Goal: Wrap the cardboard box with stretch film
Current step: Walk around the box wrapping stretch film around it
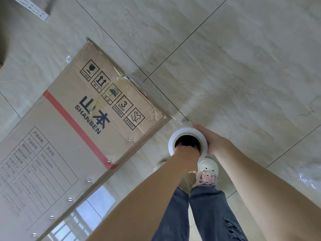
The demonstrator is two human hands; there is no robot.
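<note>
A tall brown cardboard box [73, 129] with a red stripe, black handling symbols and the word SHANBEN stands on the tiled floor at the left. A white roll of stretch film [188, 132] is held upright just right of the box's near corner. My left hand [186, 153] has its fingers pushed down into the roll's core. My right hand [212, 141] presses flat against the roll's outer side. A clear sheet of film [180, 110] stretches from the roll toward the box's corner, and a strip of film [111, 86] lies across the box face.
Pale marble-look floor tiles [225, 58] with dark grout lines spread to the right and behind. My feet in light shoes [207, 171] and jeans are below the roll. A perforated metal bracket [33, 7] lies at the top left. A crumpled film scrap [309, 178] lies at the right edge.
</note>
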